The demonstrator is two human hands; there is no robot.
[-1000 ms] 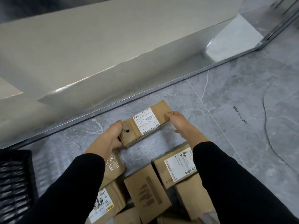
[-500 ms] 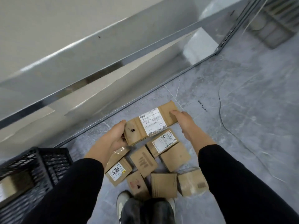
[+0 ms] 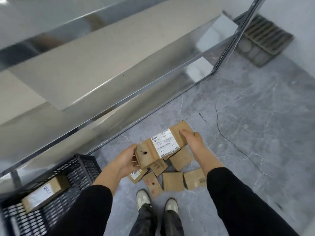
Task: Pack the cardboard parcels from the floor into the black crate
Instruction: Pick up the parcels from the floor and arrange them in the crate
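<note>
Nearest, two pale shoes stand on the grey floor, w/ black sleeves reaching fwd on either side. At bottom left sits the black mesh crate. One labelled box lies inside it, set diag., label up. Just ahead of the shoes is a pile of approx. six small cardboard parcels on the floor, touching or overlapping. The leftmost has a white label and is partly hidden under the L hand. Above the pile, off the floor, both hands hold one long parcel roughly level, angled up to the right. Its white label faces up & there's a small dark hole near its left end. The L hand grips the left end, thumb against the end face, fingers curled underneath w/ tips showing. The R hand grips the right end w/ its thumb flat on top; its other fingers are hidden round the far side. The parcel is right of the crate, not over it. Further out, a thin cable trails across the floor on the right. A shiny metal rack runs diag. across the left & top. Past its corner post, far right, a ribbed grille lies on the floor.
</note>
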